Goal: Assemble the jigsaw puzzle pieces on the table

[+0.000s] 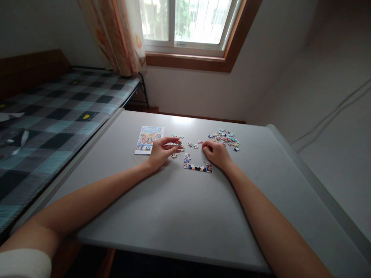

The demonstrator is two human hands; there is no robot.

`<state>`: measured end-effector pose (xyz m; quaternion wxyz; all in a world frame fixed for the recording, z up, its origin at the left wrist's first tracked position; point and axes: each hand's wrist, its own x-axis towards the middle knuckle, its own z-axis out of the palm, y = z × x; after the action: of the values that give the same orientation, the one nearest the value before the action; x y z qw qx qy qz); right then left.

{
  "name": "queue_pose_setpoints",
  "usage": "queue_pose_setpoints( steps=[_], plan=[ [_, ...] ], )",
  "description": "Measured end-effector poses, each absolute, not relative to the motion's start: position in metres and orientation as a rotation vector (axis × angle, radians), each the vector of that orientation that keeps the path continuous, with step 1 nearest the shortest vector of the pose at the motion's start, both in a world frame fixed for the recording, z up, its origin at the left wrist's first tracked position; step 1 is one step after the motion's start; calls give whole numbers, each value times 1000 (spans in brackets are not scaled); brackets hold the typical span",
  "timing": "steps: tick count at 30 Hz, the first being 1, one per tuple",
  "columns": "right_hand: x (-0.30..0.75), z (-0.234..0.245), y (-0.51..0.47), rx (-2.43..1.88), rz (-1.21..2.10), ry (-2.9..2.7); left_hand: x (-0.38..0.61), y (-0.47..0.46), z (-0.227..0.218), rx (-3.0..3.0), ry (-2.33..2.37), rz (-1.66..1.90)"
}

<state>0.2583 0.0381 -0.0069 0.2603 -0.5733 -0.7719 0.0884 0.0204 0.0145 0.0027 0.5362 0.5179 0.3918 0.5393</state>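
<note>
My left hand hovers over the table beside a printed picture sheet. Its thumb and fingers are apart, with small jigsaw pieces showing in the gap between them. My right hand is closed, fingers curled, its fingertips at a small puzzle piece; the fingers partly hide what they grip. Between the hands lie a few joined pieces. Nearer to me is a partly assembled puzzle border, a U-shaped strip with a dark blue bottom edge. More loose pieces lie by my left hand.
A heap of loose puzzle pieces spreads beyond my right hand. The white table has raised side edges. To the left is a bed with a checked cover. A curtain and a window are behind.
</note>
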Motion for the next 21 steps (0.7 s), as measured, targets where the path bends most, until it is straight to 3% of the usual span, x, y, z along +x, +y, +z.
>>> queue_pose_setpoints(
  steps=[8,13,21],
  plan=[
    [258,-7,38,-1544,234,-2081,13,18,0,1655,1095,1311],
    [258,-7,37,-1527,247,-2078,-4,41,4,1564,1149,1531],
    [257,-6,38,-1499,297,-2023,-14,51,3,1562,1355,1495]
  ],
)
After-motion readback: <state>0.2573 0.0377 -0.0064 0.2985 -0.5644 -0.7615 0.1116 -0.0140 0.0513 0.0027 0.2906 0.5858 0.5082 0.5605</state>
